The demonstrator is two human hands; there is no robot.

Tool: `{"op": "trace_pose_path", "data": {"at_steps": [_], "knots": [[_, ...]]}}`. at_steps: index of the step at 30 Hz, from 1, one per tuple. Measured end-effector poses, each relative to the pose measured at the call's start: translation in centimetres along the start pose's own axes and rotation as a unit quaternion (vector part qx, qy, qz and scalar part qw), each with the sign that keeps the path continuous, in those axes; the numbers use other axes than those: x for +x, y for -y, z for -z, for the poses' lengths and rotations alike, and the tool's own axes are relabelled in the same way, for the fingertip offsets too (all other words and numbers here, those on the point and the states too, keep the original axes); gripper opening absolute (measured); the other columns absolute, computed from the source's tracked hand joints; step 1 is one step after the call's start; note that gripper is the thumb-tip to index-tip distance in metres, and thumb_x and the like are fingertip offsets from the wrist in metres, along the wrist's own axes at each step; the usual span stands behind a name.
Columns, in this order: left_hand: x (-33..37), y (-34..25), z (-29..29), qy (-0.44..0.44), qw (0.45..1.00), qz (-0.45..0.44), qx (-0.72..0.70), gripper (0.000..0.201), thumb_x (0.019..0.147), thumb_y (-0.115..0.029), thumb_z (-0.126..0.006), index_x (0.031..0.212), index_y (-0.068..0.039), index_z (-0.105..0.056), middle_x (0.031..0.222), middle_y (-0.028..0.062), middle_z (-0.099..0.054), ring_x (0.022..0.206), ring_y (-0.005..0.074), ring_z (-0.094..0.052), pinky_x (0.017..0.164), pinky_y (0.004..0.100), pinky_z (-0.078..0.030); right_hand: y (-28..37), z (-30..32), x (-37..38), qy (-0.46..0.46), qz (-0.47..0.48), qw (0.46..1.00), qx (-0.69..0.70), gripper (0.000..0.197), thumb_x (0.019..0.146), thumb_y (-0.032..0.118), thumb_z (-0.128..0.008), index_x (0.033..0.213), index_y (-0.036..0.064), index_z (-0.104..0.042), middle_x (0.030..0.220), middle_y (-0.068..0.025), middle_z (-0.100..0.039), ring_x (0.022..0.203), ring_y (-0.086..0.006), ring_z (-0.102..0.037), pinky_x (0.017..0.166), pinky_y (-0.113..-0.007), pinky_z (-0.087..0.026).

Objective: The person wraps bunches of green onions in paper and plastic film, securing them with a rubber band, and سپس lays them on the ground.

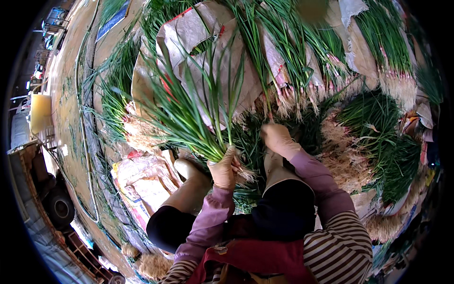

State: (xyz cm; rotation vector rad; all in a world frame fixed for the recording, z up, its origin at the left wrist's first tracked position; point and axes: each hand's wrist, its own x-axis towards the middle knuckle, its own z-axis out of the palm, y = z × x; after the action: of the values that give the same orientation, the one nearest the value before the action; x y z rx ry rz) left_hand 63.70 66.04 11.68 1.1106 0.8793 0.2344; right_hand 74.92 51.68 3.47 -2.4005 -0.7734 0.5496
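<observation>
My left grip (222,171) clasps the spring onion bunch (208,147), its axis slanting from upper-left leaves (187,124) to lower-right roots (245,174); my right grip (280,140) curls up-right of the roots; whether it pinches anything, I cannot tell.

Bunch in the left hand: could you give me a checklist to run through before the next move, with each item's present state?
1. Bunch of long, slender green onions with pale, stringy roots gripped by the left hand: ok, held near the root end.
2. Roots gathered at one end: ok.
3. Leaf tips even: not ok, they fan out at differing heights.
4. Right hand free: cannot tell, its curled fingers are partly hidden.
5. Row of green onions beyond the hands, roots toward the person: ok.
</observation>
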Motion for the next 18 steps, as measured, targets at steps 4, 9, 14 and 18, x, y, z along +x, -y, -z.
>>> {"op": "trace_pose_path", "data": {"at_steps": [4,9,14,18], "knots": [[0.9,-0.8,0.8,-0.013,0.995,0.03,-0.091,0.008,0.084,-0.011,-0.058,0.084,-0.004,-0.055,0.063,0.0028,-0.054,0.044,0.0084,-0.042,0.053,0.0244,-0.046,1.2,3.5,1.8,0.044,-0.122,0.991,0.042,0.031,0.077,0.032,-0.06,0.084,0.002,-0.061,0.078,-0.0178,-0.06,0.068,-0.0311,-0.06,0.062,-0.04,-0.047],[1.8,-0.1,2.0,0.087,0.982,0.134,-0.098,0.015,0.084,-0.018,-0.058,0.076,-0.006,-0.053,0.059,-0.0012,-0.047,0.05,0.0079,-0.042,0.058,0.0261,-0.046,-1.4,1.8,3.7,0.033,-0.183,0.981,0.056,0.028,0.07,0.031,-0.066,0.075,0.0032,-0.063,0.069,-0.0154,-0.061,0.07,-0.0325,-0.06,0.064,-0.041,-0.047],[2.1,0.1,2.3,0.097,0.983,0.116,-0.102,0.011,0.081,-0.014,-0.059,0.083,-0.003,-0.056,0.065,0.0019,-0.051,0.054,0.0103,-0.047,0.061,0.0294,-0.047,1.0,3.4,4.0,-0.297,0.013,0.943,0.149,0.038,0.074,0.011,-0.062,0.111,0.0069,-0.052,0.087,-0.0146,-0.061,0.075,-0.0305,-0.06,0.063,-0.037,-0.047],[1.4,-0.3,2.0,0.12,0.986,0.066,-0.091,0.013,0.078,-0.009,-0.061,0.088,-0.003,-0.054,0.073,0.0074,-0.058,0.056,0.0133,-0.053,0.057,0.0272,-0.049,-3.4,2.3,4.4,-0.225,-0.008,0.967,0.12,0.037,0.08,0.015,-0.055,0.117,0.0096,-0.051,0.091,-0.0146,-0.06,0.081,-0.0324,-0.059,0.07,-0.037,-0.047]]}}
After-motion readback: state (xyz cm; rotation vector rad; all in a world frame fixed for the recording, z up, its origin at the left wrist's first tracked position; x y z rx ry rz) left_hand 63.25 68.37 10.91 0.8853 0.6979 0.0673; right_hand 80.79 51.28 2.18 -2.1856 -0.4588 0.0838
